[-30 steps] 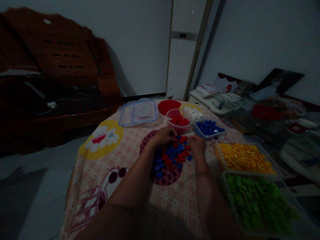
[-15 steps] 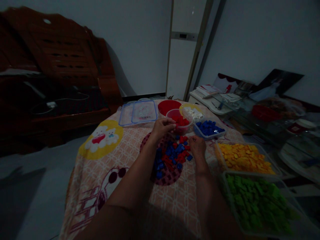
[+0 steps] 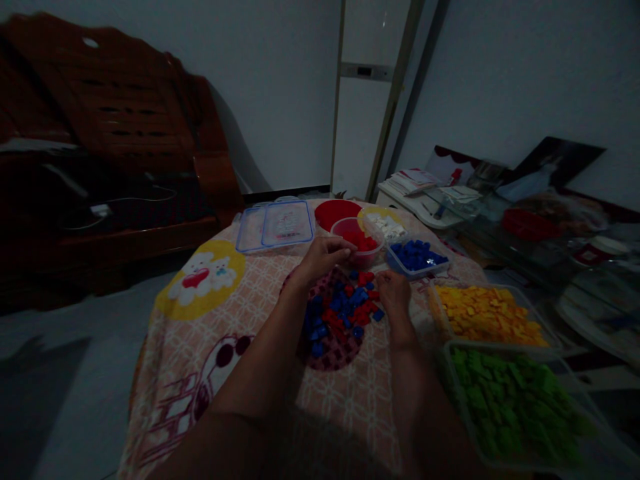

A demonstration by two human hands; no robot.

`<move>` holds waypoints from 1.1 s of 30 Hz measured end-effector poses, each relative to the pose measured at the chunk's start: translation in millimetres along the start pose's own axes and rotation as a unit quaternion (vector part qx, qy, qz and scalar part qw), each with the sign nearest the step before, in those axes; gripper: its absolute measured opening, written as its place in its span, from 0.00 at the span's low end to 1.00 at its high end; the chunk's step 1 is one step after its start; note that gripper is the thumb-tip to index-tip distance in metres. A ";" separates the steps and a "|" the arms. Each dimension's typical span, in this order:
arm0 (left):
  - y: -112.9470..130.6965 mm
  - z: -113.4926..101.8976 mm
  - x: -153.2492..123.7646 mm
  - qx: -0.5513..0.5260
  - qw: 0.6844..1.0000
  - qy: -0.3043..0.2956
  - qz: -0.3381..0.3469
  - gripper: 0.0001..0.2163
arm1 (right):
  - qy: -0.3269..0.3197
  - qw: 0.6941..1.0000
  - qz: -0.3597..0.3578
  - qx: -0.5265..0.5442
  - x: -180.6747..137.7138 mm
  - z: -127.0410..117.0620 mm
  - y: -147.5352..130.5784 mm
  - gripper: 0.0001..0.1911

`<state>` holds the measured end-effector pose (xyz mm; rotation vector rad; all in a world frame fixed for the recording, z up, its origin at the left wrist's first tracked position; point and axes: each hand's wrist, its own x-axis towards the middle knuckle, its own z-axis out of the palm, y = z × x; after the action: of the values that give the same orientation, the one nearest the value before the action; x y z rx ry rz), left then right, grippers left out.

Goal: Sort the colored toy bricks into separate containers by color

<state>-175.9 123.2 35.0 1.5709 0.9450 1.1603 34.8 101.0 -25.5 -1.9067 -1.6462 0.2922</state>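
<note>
A mixed pile of red and blue toy bricks [image 3: 343, 310] lies on the patterned tablecloth. At the near side of the round clear bowl of red bricks [image 3: 373, 255], my left hand [image 3: 325, 259] is closed, thumb and fingers together at its rim. Whatever it may hold is too dark and small to make out. My right hand [image 3: 395, 291] rests at the pile's right edge, its fingers curled in a pinch, and their contents are hidden. Just beyond it stands a clear box of blue bricks [image 3: 417, 255].
Boxes of yellow bricks [image 3: 485, 313] and green bricks [image 3: 515, 407] stand at the right. White pieces [image 3: 385, 227] lie behind the bowl, beside a red round lid or basin [image 3: 337, 213]. Clear blue-edged lids [image 3: 287, 225] lie at the back left. A glass side table [image 3: 530, 260] adjoins at right.
My left hand has shifted slightly right, its fingers now a little further over the bowl's near rim. My right hand has hardly moved.
</note>
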 end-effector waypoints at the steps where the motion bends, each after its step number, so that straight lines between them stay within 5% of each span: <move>1: 0.9 0.4 -0.3 0.032 0.999 -0.029 0.003 0.13 | 0.000 1.000 0.001 0.000 0.3 0.4 0.3 0.16; 7: -2.9 25.1 -0.8 0.263 0.952 -0.154 0.036 0.14 | -0.005 1.000 -0.010 0.009 2.1 1.3 2.3 0.16; 12: -24.2 48.7 -1.2 0.418 0.894 -0.155 0.049 0.15 | -0.007 1.000 -0.002 0.011 2.1 1.0 2.5 0.15; 17: -26.9 46.1 -1.8 0.473 0.866 -0.160 0.024 0.15 | -0.007 1.000 -0.006 0.006 2.2 3.1 4.1 0.16; 21: -15.8 35.0 -3.4 0.430 0.885 -0.176 0.018 0.14 | 0.002 1.000 -0.015 0.001 2.0 4.1 5.8 0.17; 29: 7.9 12.2 -6.0 0.139 0.971 -0.194 0.013 0.12 | 0.000 1.000 -0.021 0.000 3.0 5.2 6.7 0.17; 33: 13.9 10.9 -5.5 0.070 0.986 -0.154 -0.012 0.14 | -0.001 1.000 -0.016 -0.003 2.9 4.5 5.0 0.17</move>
<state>-166.0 111.8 45.8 1.7849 0.8490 0.8172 37.1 104.8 -31.3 -1.8839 -1.6783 0.2758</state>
